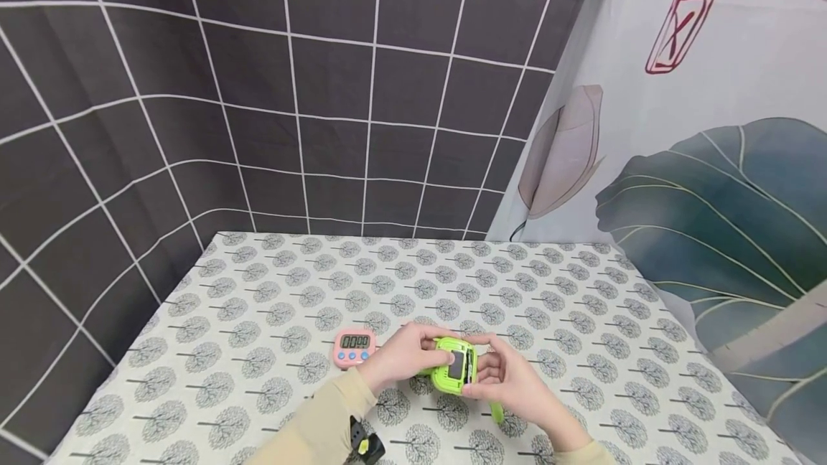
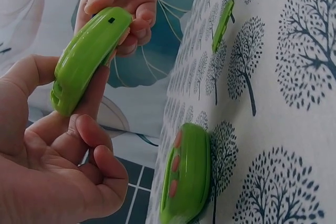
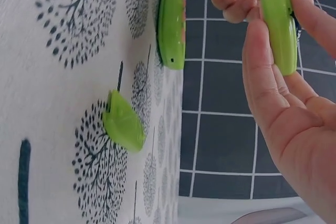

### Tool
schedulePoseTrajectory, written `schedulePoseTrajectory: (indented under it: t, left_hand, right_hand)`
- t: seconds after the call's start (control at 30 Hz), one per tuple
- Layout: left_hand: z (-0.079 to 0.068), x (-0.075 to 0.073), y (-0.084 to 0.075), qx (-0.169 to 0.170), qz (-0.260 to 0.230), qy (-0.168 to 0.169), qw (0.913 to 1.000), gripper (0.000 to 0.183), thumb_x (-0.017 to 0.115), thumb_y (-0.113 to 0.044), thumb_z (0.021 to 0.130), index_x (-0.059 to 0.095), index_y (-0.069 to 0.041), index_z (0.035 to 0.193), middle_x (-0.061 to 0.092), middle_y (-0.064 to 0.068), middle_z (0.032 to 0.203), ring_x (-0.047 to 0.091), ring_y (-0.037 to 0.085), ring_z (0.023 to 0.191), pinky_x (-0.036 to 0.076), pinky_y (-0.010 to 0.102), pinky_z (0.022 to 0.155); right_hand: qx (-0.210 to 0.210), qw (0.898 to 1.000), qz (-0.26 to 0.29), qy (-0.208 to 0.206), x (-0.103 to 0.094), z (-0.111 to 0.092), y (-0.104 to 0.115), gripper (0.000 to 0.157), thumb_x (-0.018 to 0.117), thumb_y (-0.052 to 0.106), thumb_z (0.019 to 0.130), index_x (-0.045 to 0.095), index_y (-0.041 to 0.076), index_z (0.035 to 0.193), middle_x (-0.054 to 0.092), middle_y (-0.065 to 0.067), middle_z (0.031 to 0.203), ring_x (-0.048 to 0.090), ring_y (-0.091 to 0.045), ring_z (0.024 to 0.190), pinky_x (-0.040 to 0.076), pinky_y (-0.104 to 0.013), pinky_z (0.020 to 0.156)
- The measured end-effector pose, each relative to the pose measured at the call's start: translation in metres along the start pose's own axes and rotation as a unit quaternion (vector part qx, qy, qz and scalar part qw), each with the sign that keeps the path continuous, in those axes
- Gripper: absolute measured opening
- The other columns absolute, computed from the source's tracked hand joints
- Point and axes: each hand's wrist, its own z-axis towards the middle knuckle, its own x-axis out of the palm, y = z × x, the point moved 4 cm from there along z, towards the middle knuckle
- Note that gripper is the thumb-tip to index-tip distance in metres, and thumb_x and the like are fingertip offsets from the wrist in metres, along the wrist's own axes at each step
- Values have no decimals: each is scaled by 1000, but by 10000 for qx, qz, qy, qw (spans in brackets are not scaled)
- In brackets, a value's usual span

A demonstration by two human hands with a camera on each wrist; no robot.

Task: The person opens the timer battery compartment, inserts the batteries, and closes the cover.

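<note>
A bright green digital timer [image 1: 446, 381] is held above the table by both hands, its back toward the head view. A slot with metal contacts stands exposed along its right side. My left hand [image 1: 410, 356] grips the left edge with the thumb on the back. At the opposite edge, my right hand [image 1: 513, 382] pinches the timer between thumb and fingers. Below lies a second green timer [image 2: 197, 174] with pink buttons, mostly hidden in the head view. A small green plastic cover [image 3: 124, 123] rests on the cloth nearer the right hand.
Left of the hands, a pink timer [image 1: 355, 334] with blue buttons reads 00:00. A black strap-like item with a yellow-green part [image 1: 367, 443] shows by the left sleeve. Tree-patterned cloth [image 1: 310, 278] covers the table; a dark grid curtain [image 1: 336, 77] hangs behind it.
</note>
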Motion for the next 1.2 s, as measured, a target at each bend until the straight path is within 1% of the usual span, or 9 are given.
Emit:
schedulePoseTrajectory:
  t: [0.23,0.3,0.43,0.53,0.77,0.87,0.97,1.1,1.2]
  left_hand:
    - [1,3,0,-74,-265,-33,9996,34,72,-10,79,69,-14,112,65,2,69,54,10,59,47,20,54]
    - [1,3,0,-95,-331,-58,9994,34,72,-9,78,70,-14,112,65,2,68,53,9,57,46,20,53]
    - [1,3,1,-60,-314,-99,9994,35,72,-12,79,69,-14,114,68,2,75,57,9,61,48,21,55]
    - [1,3,0,-44,-321,-112,9994,35,72,-13,80,68,-14,115,70,2,81,61,11,66,52,24,59]
    - [1,3,1,-154,-480,-174,9986,35,72,-11,79,68,-12,114,70,3,81,63,12,67,55,26,63]
    - [2,2,2,-135,-429,-187,9988,35,71,-12,80,68,-12,114,71,3,85,63,12,70,55,27,65]
    - [1,1,4,-136,-328,-225,9991,35,72,-15,80,68,-13,115,71,2,91,64,13,76,55,27,68]
    - [1,-1,5,-156,-269,-239,9992,36,72,-17,80,68,-13,116,71,3,95,65,14,78,55,27,68]
    - [1,-2,4,-136,-265,-221,9993,36,72,-16,81,68,-13,116,71,4,95,65,14,77,56,27,66]
  right_hand:
    - [170,9996,223,35,0,0,-1,69,76,5,74,38,-5,131,63,-20,93,65,-19,81,56,-31,75]
    - [310,9992,268,-25,0,0,-1,69,76,5,74,39,-5,131,64,-19,92,66,-20,80,57,-31,73]
    - [495,9977,412,-221,0,1,-1,64,75,7,77,40,-5,130,65,-16,87,66,-20,73,57,-34,69]
    - [433,9976,439,-301,0,2,-2,60,73,6,79,41,-6,129,65,-17,85,66,-18,71,58,-36,68]
    - [228,9992,226,-237,-1,2,-5,63,70,8,82,38,-7,134,64,-20,88,65,-15,72,57,-31,68]
    - [170,9995,-101,-257,-2,1,-8,66,71,12,82,38,-5,136,64,-18,89,64,-15,71,57,-30,66]
    - [20,9971,-689,-308,-7,-1,-11,65,72,17,82,41,-5,135,65,-12,91,63,-11,74,55,-26,67]
    - [-139,9892,-1409,-377,-16,-5,-17,55,72,21,81,52,-5,125,64,-3,87,59,-5,74,53,-23,68]
    - [89,9811,-1883,-444,-22,-7,-22,54,77,22,76,58,-3,119,61,0,80,56,-5,68,52,-23,63]
